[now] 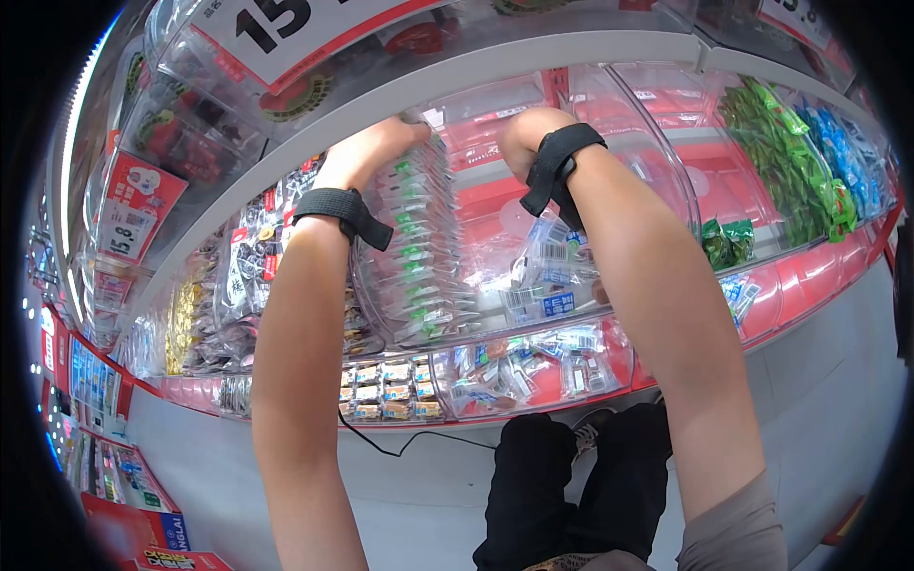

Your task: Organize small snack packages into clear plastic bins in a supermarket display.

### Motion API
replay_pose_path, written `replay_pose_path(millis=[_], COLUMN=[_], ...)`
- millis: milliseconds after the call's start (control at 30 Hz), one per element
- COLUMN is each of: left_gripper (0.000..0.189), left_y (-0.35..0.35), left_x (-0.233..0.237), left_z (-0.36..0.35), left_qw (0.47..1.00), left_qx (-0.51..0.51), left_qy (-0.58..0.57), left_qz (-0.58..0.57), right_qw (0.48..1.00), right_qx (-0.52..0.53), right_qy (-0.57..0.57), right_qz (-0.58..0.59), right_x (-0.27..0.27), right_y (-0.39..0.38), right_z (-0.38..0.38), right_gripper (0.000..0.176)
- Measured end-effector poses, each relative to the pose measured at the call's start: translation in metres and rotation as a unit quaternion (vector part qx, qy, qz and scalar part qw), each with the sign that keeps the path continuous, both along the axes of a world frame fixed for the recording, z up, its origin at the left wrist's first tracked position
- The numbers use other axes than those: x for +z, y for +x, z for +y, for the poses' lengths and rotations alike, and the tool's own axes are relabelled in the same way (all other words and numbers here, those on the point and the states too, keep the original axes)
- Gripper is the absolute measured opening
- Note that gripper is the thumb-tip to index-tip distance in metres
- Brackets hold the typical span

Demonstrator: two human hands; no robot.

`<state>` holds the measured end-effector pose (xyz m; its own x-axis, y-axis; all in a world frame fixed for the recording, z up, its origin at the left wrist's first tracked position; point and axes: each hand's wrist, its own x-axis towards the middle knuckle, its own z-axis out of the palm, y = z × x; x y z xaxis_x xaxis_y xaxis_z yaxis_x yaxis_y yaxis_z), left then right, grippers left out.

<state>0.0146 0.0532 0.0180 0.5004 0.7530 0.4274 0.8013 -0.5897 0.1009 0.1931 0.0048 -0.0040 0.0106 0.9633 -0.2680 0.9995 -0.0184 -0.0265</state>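
To keep the green-labelled clear packets [419, 252] square along the left side of the clear bin [486, 209], press gently and evenly from the far end, where the left hand [402, 139] is, both its and the right hand's [529, 138] finger opening and grip being impossible to tell.

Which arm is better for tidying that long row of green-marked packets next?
Left, I think: the left grip is by the packets, at their far end. The right grip is across a gap.

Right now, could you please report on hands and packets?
Left hand at far end of green-marked packets, grip unclear. Right hand toward back of bin. Blue-labelled packets loose near front.
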Motion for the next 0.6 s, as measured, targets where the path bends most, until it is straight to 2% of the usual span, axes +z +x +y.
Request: replay_pose_path(millis=[67, 133, 267, 400, 467, 600], left_gripper=[0.060, 0.060, 0.059, 0.058, 0.057, 0.061], left_y=[0.000, -0.001, -0.001, 0.004, 0.005, 0.002], left_x=[0.000, -0.001, -0.001, 0.004, 0.004, 0.000], left_z=[0.000, 0.002, 0.001, -0.001, -0.005, 0.000], left_qw=[1.000, 1.000, 1.000, 1.000, 1.000, 0.998], left_qx=[0.002, -0.001, -0.003, 0.018, -0.002, -0.022], left_qy=[-0.003, -0.002, 0.005, -0.011, -0.002, -0.021], left_qz=[0.000, 0.001, -0.005, -0.016, -0.028, -0.053], right_qw=[0.998, 0.972, 0.849, 0.776, 0.748, 0.759], right_qx=[0.036, 0.042, 0.115, 0.109, 0.120, 0.113], right_qy=[0.041, 0.191, 0.393, 0.529, 0.581, 0.583], right_qz=[0.027, 0.126, 0.335, 0.325, 0.297, 0.268], right_x=[-0.017, -0.019, -0.022, -0.010, -0.008, 0.000], right_y=[0.007, 0.005, 0.010, 0.002, 0.002, -0.005], right_z=[0.030, 0.043, 0.060, 0.040, 0.039, 0.024], right_gripper=[0.029, 0.028, 0.024, 0.017, 0.015, 0.016])
